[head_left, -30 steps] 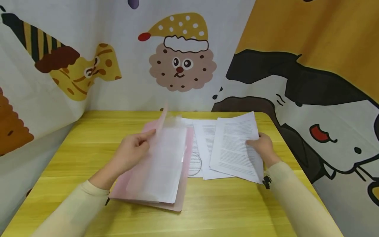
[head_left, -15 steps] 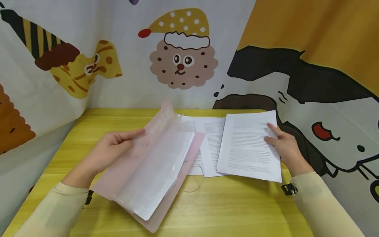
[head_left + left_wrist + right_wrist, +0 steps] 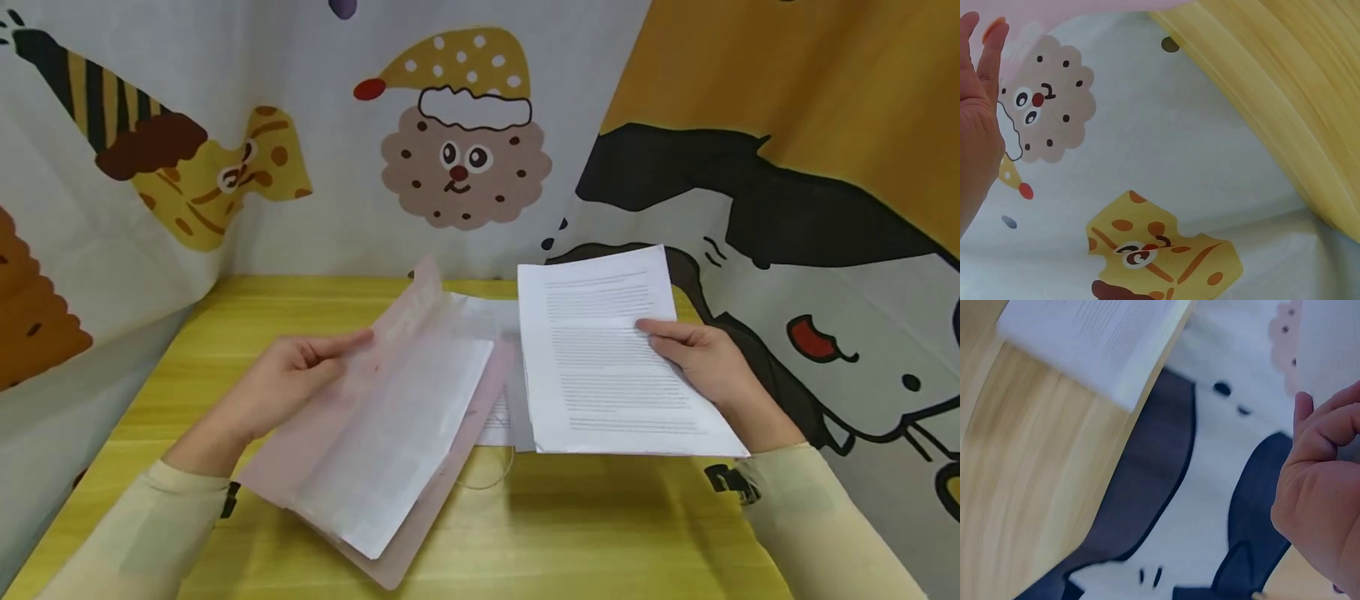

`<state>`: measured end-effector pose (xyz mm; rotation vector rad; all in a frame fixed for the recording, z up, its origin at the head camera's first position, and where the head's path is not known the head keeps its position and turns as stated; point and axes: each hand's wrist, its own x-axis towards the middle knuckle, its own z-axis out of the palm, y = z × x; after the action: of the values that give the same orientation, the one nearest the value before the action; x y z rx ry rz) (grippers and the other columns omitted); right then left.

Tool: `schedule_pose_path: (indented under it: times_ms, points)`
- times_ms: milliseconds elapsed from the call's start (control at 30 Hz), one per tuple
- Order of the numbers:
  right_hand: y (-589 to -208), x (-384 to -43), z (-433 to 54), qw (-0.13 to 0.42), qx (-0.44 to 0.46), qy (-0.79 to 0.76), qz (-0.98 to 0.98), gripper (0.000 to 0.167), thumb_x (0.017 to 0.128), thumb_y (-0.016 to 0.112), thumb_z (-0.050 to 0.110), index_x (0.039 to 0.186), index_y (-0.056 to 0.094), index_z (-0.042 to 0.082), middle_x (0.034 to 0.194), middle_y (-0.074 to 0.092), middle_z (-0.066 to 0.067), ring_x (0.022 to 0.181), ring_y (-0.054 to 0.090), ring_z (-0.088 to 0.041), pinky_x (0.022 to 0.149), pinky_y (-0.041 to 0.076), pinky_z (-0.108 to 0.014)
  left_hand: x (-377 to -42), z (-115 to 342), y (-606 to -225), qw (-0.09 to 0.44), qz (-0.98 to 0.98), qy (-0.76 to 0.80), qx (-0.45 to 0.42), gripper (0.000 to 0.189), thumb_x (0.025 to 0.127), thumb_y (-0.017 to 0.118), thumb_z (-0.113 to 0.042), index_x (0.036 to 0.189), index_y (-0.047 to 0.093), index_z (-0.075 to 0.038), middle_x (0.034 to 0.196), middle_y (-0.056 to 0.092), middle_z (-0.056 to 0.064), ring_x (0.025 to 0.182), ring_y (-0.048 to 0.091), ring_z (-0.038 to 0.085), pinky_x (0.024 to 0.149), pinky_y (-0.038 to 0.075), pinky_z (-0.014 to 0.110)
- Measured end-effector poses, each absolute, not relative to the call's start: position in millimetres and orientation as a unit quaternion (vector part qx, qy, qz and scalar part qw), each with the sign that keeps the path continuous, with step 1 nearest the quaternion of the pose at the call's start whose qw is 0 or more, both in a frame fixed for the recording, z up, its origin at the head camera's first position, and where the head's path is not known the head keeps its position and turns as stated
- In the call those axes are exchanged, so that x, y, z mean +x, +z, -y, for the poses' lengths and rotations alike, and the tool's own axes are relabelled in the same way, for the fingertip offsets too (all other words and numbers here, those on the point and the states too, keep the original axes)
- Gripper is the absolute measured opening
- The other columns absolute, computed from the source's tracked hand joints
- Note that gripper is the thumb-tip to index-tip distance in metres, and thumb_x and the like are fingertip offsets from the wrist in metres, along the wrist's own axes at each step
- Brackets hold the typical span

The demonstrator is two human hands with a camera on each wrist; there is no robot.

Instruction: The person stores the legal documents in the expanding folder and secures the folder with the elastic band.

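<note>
My left hand (image 3: 273, 392) pinches the raised pink cover of a folder (image 3: 330, 421), which stands tilted and open over the table's left-middle. Inside it a clear sleeve (image 3: 408, 442) with white paper shows. My right hand (image 3: 708, 367) grips printed sheets (image 3: 600, 367) by their right edge, thumb on the front, and they hang raised over the table just right of the folder. In the left wrist view the left hand (image 3: 979, 119) is partly cut off at the edge. The right wrist view shows the right hand (image 3: 1322, 487) with curled fingers at a sheet (image 3: 1332, 350).
More printed paper (image 3: 493, 429) lies on the yellow wood-grain table (image 3: 585, 533), partly hidden behind the folder and the held sheets. A thin loop (image 3: 491, 483) hangs by the folder's right edge. A cartoon-printed curtain (image 3: 330, 233) stands along the table's back edge.
My left hand has drawn the pink cover left, opening the folder wider and tilting it. My right hand has moved right, then lifted the sheets from the table and brought them toward the folder.
</note>
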<state>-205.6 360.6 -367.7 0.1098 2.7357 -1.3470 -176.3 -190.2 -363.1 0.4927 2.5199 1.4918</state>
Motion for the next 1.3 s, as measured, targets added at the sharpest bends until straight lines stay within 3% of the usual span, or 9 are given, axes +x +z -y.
schedule_pose_path:
  times_ms: [100, 200, 667, 800, 900, 1000, 1067, 1133, 1300]
  points:
    - [-366.2, -203.6, -347.0, 0.064, 0.026, -0.469, -0.88, 0.048, 0.109, 0.062, 0.037, 0.152, 0.063, 0.017, 0.128, 0.069, 0.012, 0.077, 0.072, -0.011, 0.065, 0.059, -0.026, -176.6, 189.8, -363.9, 0.086, -0.846, 0.501, 0.16, 0.042, 0.109, 0.059, -0.015, 0.15, 0.064, -0.017, 0.161, 0.055, 0.004, 0.073, 0.05, 0.005, 0.066, 0.045, 0.021]
    - [-367.8, -200.8, -336.0, 0.076, 0.011, -0.503, -0.861, 0.047, 0.108, 0.063, 0.033, 0.15, 0.064, 0.012, 0.121, 0.069, 0.024, 0.078, 0.073, -0.011, 0.065, 0.059, -0.025, -177.1, 189.0, -363.9, 0.087, -0.846, 0.504, 0.153, 0.042, 0.108, 0.059, -0.014, 0.15, 0.064, -0.017, 0.161, 0.055, 0.007, 0.053, 0.024, 0.008, 0.054, 0.036, 0.029]
    - [-380.6, -179.4, -310.9, 0.142, -0.012, -0.489, -0.86, 0.041, 0.106, 0.067, 0.029, 0.143, 0.07, 0.012, 0.154, 0.061, -0.016, 0.073, 0.072, -0.017, 0.063, 0.059, -0.028, -178.5, 182.9, -362.5, 0.072, -0.85, 0.503, 0.138, 0.045, 0.105, 0.054, -0.009, 0.148, 0.065, -0.012, 0.151, 0.064, 0.014, 0.052, 0.021, 0.006, 0.048, 0.029, 0.027]
    - [-382.0, -175.0, -303.1, 0.191, -0.048, -0.488, -0.85, 0.038, 0.106, 0.067, 0.025, 0.14, 0.072, 0.009, 0.143, 0.068, -0.02, 0.073, 0.072, -0.018, 0.062, 0.06, -0.028, -180.6, 179.9, -361.0, 0.063, -0.86, 0.49, 0.124, 0.047, 0.103, 0.052, -0.009, 0.148, 0.066, -0.016, 0.085, 0.076, 0.01, 0.05, 0.023, 0.007, 0.046, 0.027, 0.026]
    - [-384.7, -178.9, -290.1, 0.237, -0.084, -0.488, -0.836, 0.036, 0.105, 0.068, 0.023, 0.137, 0.074, 0.007, 0.129, 0.074, -0.017, 0.077, 0.073, -0.017, 0.065, 0.061, -0.027, -181.2, 176.4, -358.2, 0.052, -0.87, 0.477, 0.115, 0.048, 0.103, 0.051, -0.01, 0.148, 0.066, -0.019, 0.054, 0.036, -0.009, 0.049, 0.024, 0.007, 0.046, 0.026, 0.024]
    - [-393.3, -187.6, -274.7, 0.255, -0.115, -0.484, -0.829, 0.034, 0.104, 0.069, 0.022, 0.133, 0.076, 0.006, 0.127, 0.078, -0.014, 0.085, 0.072, -0.013, 0.071, 0.059, -0.022, -180.4, 170.2, -357.3, 0.045, -0.871, 0.474, 0.118, 0.049, 0.103, 0.051, -0.008, 0.148, 0.066, -0.018, 0.055, 0.034, -0.011, 0.048, 0.026, 0.007, 0.047, 0.027, 0.024]
    - [-402.2, -193.1, -266.0, 0.247, -0.126, -0.481, -0.831, 0.033, 0.104, 0.069, 0.021, 0.132, 0.076, 0.005, 0.134, 0.076, -0.013, 0.094, 0.068, -0.007, 0.077, 0.056, -0.019, -179.1, 165.4, -357.7, 0.043, -0.869, 0.477, 0.123, 0.049, 0.102, 0.05, -0.007, 0.147, 0.066, -0.016, 0.059, 0.048, -0.006, 0.048, 0.027, 0.007, 0.047, 0.028, 0.024]
    - [-411.5, -196.5, -259.6, 0.223, -0.124, -0.474, -0.843, 0.034, 0.104, 0.069, 0.022, 0.133, 0.076, 0.007, 0.141, 0.073, -0.011, 0.104, 0.064, 0.001, 0.085, 0.051, -0.014, -177.4, 161.0, -357.9, 0.044, -0.867, 0.48, 0.129, 0.05, 0.101, 0.05, -0.005, 0.147, 0.066, -0.014, 0.072, 0.064, 0.004, 0.047, 0.027, 0.006, 0.046, 0.028, 0.024]
    - [-429.8, -194.1, -241.4, 0.154, -0.04, -0.516, -0.842, 0.038, 0.105, 0.068, 0.022, 0.14, 0.072, 0.008, 0.152, 0.064, -0.012, 0.114, 0.06, 0.003, 0.088, 0.049, -0.012, -174.1, 155.9, -357.9, 0.041, -0.864, 0.485, 0.13, 0.05, 0.1, 0.05, -0.004, 0.146, 0.066, -0.012, 0.096, 0.074, 0.019, 0.047, 0.025, 0.005, 0.046, 0.028, 0.023]
